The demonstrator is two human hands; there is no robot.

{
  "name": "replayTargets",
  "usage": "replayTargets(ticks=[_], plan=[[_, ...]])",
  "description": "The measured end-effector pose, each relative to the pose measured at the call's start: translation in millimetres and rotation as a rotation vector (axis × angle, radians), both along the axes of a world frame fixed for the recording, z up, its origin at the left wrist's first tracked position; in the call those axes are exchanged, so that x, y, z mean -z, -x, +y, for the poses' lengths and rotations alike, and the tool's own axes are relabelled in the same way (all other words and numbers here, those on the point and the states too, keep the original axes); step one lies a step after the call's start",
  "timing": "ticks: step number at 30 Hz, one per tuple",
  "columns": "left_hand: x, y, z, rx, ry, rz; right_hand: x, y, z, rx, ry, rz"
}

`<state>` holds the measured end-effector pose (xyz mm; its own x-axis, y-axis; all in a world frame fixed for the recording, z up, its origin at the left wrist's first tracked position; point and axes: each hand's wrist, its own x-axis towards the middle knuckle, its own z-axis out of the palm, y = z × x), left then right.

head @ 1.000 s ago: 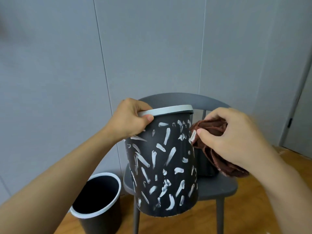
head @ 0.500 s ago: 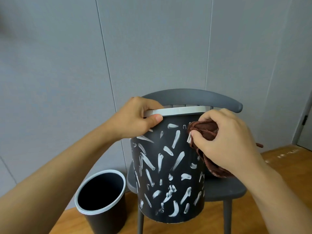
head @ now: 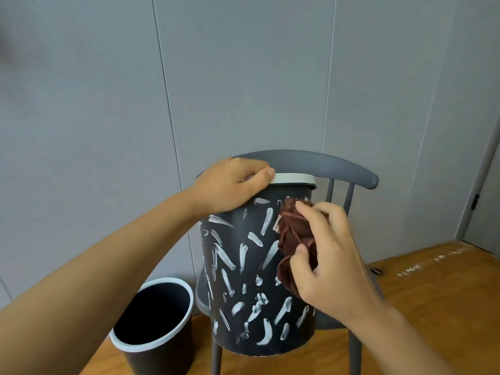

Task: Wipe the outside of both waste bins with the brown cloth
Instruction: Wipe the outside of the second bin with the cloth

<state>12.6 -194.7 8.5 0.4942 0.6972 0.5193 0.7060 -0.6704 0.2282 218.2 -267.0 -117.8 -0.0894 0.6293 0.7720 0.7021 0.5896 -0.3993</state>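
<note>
A dark waste bin [head: 251, 269] with a white rim and many white smears on its side is held up in front of a grey chair. My left hand [head: 232, 185] grips its rim at the upper left. My right hand [head: 324, 261] presses a crumpled brown cloth [head: 293, 234] against the bin's upper right side. A second dark waste bin [head: 154, 345] with a white rim stands upright and open on the floor at the lower left.
The grey chair [head: 338, 166] stands behind the held bin, against a grey panelled wall. The floor [head: 433, 307] is wood. A door edge [head: 484, 201] shows at the far right.
The cloth and my right hand moved from beside the bin onto its upper right side. The view tilted down and left, and my left hand kept its grip on the rim.
</note>
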Motion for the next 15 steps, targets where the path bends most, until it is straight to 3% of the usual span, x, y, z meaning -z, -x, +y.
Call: replayTargets(ticks=[5,15], plan=[[3.1,13.2,1.8,0.004,0.036,-0.073,4.6,-11.6,12.0,-0.141,-0.006,0.136],[7.6,6.5,-3.0,-0.054,-0.083,0.000,10.9,7.9,16.3,-0.072,-0.085,0.178]])
